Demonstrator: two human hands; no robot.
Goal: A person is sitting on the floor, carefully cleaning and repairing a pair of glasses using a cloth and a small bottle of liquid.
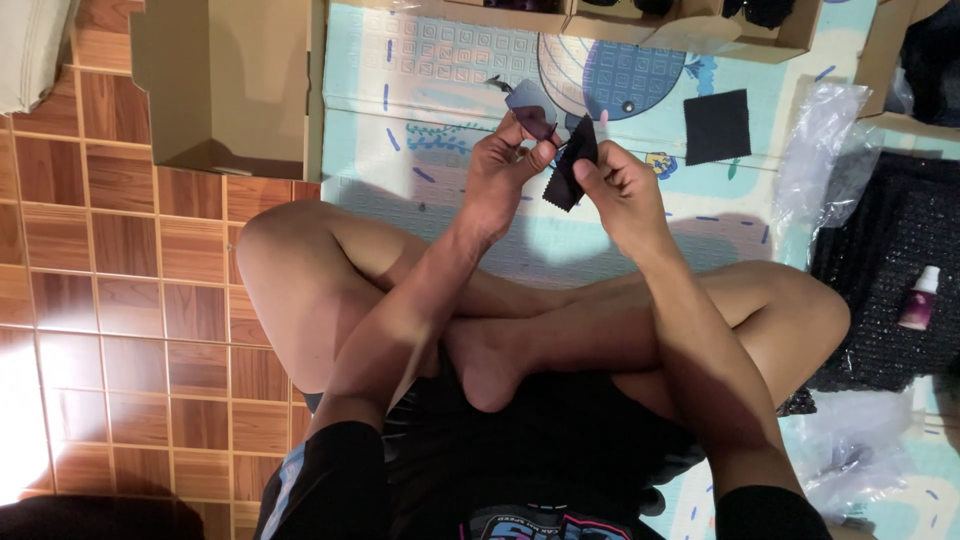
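My left hand (503, 168) holds a pair of sunglasses (531, 112) with dark purple lenses, raised in front of me above my crossed legs. My right hand (617, 182) pinches a small black cleaning cloth (572, 164) against the glasses, right beside the left hand's fingertips. Both hands are closed on what they hold. The frame's far side is hidden behind the cloth and fingers.
I sit cross-legged on a patterned foam play mat (440, 70) next to a brown tiled floor (110, 300). An open cardboard box (225, 80) lies at the upper left, more boxes (690, 30) along the top. Another black cloth (717, 127), clear plastic bags (825, 150), a small bottle (920, 298) lie right.
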